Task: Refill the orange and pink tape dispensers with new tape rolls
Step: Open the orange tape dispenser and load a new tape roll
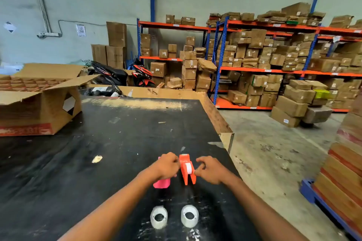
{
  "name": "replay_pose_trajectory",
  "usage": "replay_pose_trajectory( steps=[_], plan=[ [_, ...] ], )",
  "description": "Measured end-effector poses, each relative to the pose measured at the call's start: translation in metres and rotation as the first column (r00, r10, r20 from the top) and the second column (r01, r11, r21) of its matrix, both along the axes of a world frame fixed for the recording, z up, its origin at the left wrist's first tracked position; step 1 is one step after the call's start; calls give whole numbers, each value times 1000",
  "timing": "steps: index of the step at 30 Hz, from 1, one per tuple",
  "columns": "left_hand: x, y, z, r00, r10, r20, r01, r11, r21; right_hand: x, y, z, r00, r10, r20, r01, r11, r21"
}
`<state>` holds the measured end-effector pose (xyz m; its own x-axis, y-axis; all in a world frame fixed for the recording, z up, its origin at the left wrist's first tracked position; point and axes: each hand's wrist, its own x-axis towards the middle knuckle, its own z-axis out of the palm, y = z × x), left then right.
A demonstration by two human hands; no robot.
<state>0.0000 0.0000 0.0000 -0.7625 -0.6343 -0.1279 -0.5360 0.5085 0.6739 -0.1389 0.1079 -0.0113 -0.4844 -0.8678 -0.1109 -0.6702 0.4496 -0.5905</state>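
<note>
An orange tape dispenser (187,170) stands on the black table (117,143) with a white roll showing in its slot. My left hand (168,164) presses its left side with curled fingers and hides most of a pink dispenser (161,183) beside it. My right hand (209,169) is at the orange dispenser's right side, fingers pinched against it. Two clear tape rolls (159,217) (189,216) lie flat on the table nearer me, between my forearms.
An open cardboard box (37,107) with dividers sits at the table's left. The table's right edge (225,137) drops to a concrete floor. Stacked cartons on a blue pallet (340,186) stand at the right. Shelving full of boxes (264,58) lines the back.
</note>
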Motion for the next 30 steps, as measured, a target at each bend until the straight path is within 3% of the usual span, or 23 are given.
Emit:
replay_pose_trajectory(
  steps=[3,9,12,15,19,24,28,30],
  plan=[
    [-11,6,-15,998,58,-24,-54,988,147,7,0,-18,1000,11,-18,-12,999,-41],
    [-18,21,-26,957,253,-143,-200,930,307,31,4,-33,976,-150,-156,117,973,-201],
    [-17,27,-18,904,348,-248,-224,880,418,39,8,-32,986,-85,-145,34,945,-326],
    [-13,30,-10,858,368,-359,-267,915,301,39,10,-22,997,42,72,-5,893,-450],
    [-10,31,-8,868,263,-421,-167,953,252,38,9,-3,942,89,325,94,858,-506],
    [-1,30,0,862,267,-430,-240,964,115,51,-4,0,908,72,413,185,815,-549],
    [14,10,6,767,487,-418,-420,873,247,49,-7,-1,858,36,512,304,768,-564],
    [28,-8,7,717,559,-417,-436,826,358,36,-7,-10,931,-74,358,250,843,-477]
  ],
)
